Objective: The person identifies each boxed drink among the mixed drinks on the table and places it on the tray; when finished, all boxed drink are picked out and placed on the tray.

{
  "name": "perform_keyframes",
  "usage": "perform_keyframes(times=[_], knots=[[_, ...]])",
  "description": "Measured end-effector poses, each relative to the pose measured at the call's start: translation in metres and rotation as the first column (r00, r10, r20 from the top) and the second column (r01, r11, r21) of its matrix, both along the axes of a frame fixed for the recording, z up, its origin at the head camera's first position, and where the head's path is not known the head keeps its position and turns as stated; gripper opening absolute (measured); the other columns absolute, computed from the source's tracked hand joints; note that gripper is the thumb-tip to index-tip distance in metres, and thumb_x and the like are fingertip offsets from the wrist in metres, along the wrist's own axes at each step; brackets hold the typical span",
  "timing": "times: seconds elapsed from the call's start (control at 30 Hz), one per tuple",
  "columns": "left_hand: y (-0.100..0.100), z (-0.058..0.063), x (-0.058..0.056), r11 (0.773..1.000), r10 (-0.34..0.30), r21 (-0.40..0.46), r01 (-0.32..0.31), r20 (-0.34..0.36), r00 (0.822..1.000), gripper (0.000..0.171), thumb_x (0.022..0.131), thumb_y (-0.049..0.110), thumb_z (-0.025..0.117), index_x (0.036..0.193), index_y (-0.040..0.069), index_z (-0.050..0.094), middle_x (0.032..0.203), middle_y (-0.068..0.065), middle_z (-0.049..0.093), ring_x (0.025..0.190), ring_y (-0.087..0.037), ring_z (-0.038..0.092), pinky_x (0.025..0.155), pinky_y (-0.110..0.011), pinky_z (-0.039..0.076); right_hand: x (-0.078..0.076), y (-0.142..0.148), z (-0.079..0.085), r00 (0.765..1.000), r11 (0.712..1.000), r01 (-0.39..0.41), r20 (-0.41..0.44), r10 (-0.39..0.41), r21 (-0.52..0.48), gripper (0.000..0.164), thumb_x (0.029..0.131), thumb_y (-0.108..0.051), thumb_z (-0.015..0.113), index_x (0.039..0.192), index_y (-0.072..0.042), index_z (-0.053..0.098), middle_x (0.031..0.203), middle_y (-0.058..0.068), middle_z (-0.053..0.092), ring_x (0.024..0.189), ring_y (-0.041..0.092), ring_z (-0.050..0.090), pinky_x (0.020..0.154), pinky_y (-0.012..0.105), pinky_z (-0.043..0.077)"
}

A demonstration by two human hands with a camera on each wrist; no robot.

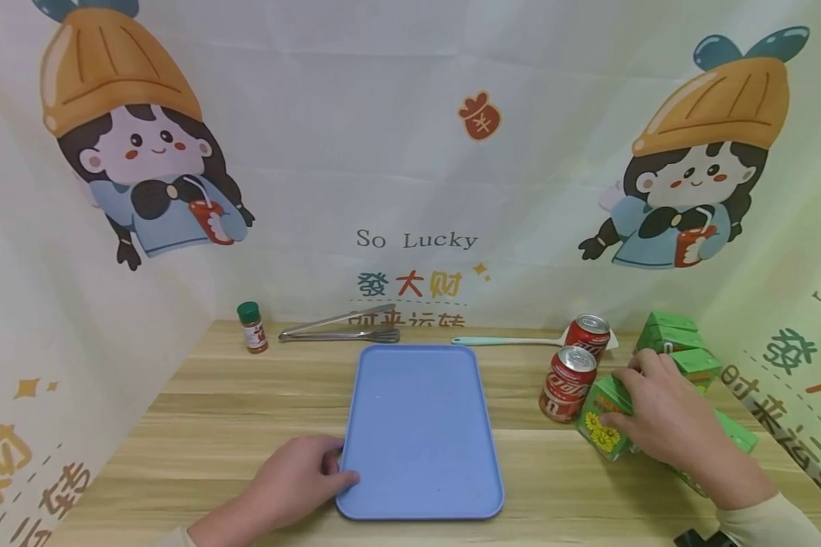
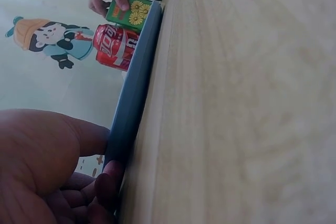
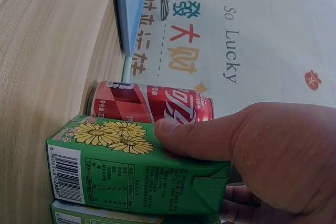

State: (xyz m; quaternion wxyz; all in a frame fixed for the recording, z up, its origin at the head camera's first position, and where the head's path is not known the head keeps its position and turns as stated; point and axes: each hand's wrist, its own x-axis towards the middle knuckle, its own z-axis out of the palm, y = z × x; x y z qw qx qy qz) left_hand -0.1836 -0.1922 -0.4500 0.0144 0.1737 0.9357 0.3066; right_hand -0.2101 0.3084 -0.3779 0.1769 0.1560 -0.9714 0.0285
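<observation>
Left fingers [image 2: 106, 186] on blue tray [image 1: 417, 425]

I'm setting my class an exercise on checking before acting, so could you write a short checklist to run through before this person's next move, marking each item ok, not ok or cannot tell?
1. Left hand steadies the blue tray: ok, it holds the left edge.
2. Right hand has a grip on a green carton: ok, near the carton's top.
3. Front red can and rear red can upright: ok.
4. Room around the held carton: not ok, the front red can and a second green carton are close beside it.
5. Held carton off the table: cannot tell.
</observation>
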Motion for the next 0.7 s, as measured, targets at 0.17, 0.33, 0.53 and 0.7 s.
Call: perform_keyframes(times=[0.17, 0.33, 0.53, 0.7], knots=[[0.0003, -0.0011, -0.0020, 1.000, 0.013, 0.001, -0.013, 0.009, 1.000, 0.030, 0.094, 0.029, 0.090, 0.081, 0.020, 0.064, 0.067, 0.011, 0.057, 0.057, -0.006, 0.050, 0.055, -0.027, 0.038, -0.0006, 0.0006, 0.0004, 1.000, 1.000, -0.003, 0.006, 0.003, -0.008, 0.071, 0.077, -0.031, 0.104, 0.122, 0.015, 0.072, 0.117, 0.025, 0.059, 0.102, 0.041, 0.054, 0.085, 0.058, 0.054], [0.0009, 0.0001, -0.0022, 1.000, 0.025, 0.000, -0.025, 0.031, 0.999, 0.029, 0.094, 0.029, 0.090, 0.083, 0.019, 0.066, 0.067, 0.010, 0.057, 0.058, -0.008, 0.050, 0.055, -0.027, 0.038, -0.0010, -0.0002, 0.0004, 1.000, 1.000, -0.012, 0.008, 0.012, -0.022, 0.069, 0.076, -0.029, 0.104, 0.121, 0.014, 0.073, 0.113, 0.020, 0.060, 0.102, 0.040, 0.055, 0.085, 0.057, 0.054], [0.0012, 0.0007, -0.0020, 1.000, 0.022, -0.001, -0.022, 0.029, 0.999, 0.027, 0.094, 0.028, 0.090, 0.084, 0.019, 0.067, 0.067, 0.010, 0.057, 0.057, -0.008, 0.050, 0.055, -0.027, 0.038, -0.0018, -0.0009, 0.0001, 0.999, 0.999, -0.035, 0.007, 0.035, -0.032, 0.067, 0.075, -0.026, 0.105, 0.123, 0.010, 0.074, 0.108, 0.015, 0.062, 0.100, 0.037, 0.058, 0.085, 0.056, 0.054], [0.0009, -0.0005, -0.0028, 1.000, 0.016, -0.002, -0.016, 0.018, 1.000, 0.027, 0.094, 0.028, 0.090, 0.085, 0.019, 0.067, 0.067, 0.011, 0.057, 0.057, -0.007, 0.050, 0.055, -0.027, 0.038, -0.0029, -0.0001, 0.0000, 0.999, 0.998, -0.053, 0.004, 0.053, -0.024, 0.068, 0.075, -0.025, 0.104, 0.125, 0.009, 0.074, 0.109, 0.017, 0.067, 0.102, 0.040, 0.062, 0.090, 0.059, 0.055]])
